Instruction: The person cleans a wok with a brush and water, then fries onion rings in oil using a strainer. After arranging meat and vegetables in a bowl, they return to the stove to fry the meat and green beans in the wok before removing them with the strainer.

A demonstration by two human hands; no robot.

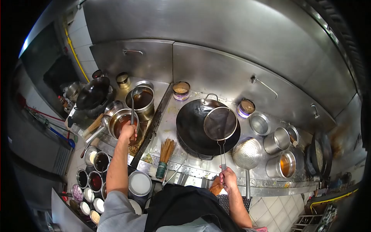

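Observation:
My left hand (128, 130) is closed around the handle of a ladle (133, 108). The ladle's bowl lies over a tall metal pot (148, 112) of dark liquid. Below that hand is a second pot (112, 129) holding reddish-brown liquid. My right hand (228, 178) grips the handle of a round fine-mesh strainer (220, 123). Its mesh is above the right part of a black wok (190, 125) on the stove. Right of the strainer lies a perforated skimmer (247, 152), its handle pointing toward me.
A bamboo brush (166, 154) lies left of the wok. At right stand metal pots, one with amber liquid (286, 164). Opened cans (181, 91) line the back. Several containers of seasonings and sauces (101, 161) fill the lower left. Wall taps (264, 85) jut over the stove.

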